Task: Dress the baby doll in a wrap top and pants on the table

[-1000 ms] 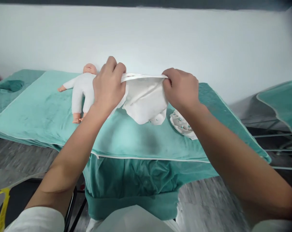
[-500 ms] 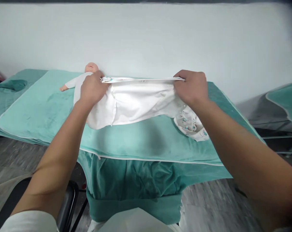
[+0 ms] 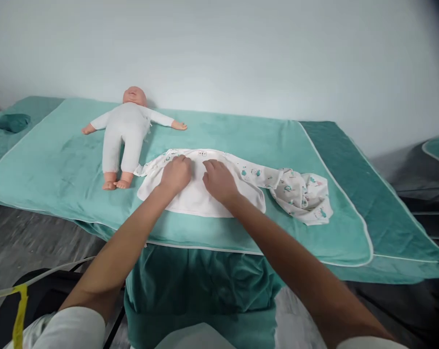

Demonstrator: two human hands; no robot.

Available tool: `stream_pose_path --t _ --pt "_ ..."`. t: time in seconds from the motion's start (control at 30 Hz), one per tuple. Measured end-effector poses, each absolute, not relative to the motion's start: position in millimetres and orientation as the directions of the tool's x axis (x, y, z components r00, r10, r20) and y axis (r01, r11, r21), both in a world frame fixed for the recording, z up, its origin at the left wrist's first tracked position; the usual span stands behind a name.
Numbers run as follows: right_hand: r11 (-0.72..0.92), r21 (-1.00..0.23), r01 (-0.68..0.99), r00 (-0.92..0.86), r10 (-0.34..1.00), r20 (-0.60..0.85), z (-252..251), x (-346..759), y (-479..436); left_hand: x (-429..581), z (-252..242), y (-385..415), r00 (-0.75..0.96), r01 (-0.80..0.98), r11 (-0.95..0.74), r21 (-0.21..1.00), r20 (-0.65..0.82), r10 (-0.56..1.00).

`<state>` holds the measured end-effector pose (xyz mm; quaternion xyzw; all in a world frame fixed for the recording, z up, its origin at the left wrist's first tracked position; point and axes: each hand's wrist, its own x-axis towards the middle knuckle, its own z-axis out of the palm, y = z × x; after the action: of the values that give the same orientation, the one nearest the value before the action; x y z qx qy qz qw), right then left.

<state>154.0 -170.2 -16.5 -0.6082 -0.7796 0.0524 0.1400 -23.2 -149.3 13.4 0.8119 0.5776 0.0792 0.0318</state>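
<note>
A white baby garment (image 3: 205, 196) with a small printed pattern lies spread on the teal blanket (image 3: 223, 140), its right end (image 3: 303, 194) bunched up. My left hand (image 3: 176, 174) and my right hand (image 3: 219, 180) rest side by side on its middle, palms down and fingers flat on the cloth. A baby doll (image 3: 127, 128) in a white suit lies on its back to the left of the garment, head towards the wall and arms out.
The blanket covers a table (image 3: 394, 194) against a white wall (image 3: 241, 53). Dark teal cloth (image 3: 197, 286) hangs down the front edge near me. A small teal cushion (image 3: 8, 121) sits far left. A dark chair (image 3: 52, 295) stands at lower left.
Both hands held the garment up by its top edge and stretched it wide. Now it lies flat on the blanket and my hands have come together on top of it.
</note>
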Motion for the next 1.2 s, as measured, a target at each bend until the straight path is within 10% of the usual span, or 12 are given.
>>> stream_pose_path --t 0.27,0.47,1.2 --pt "-0.047 -0.404 0.914 0.083 0.994 0.072 -52.8 141.4 -130.0 4.8 -18.6 -119.7 0.085 0.960 -0.092 0.264 0.039 0.996" --pt "0.013 -0.386 0.922 0.058 0.984 0.171 -46.1 157.1 -91.8 18.0 -15.6 -94.2 -0.033 0.932 0.003 0.361 0.078 0.996" --pt "-0.025 -0.423 0.906 0.073 0.992 0.098 -72.8 180.9 -44.5 16.6 -40.1 -41.6 0.064 0.951 -0.079 0.300 0.060 0.996"
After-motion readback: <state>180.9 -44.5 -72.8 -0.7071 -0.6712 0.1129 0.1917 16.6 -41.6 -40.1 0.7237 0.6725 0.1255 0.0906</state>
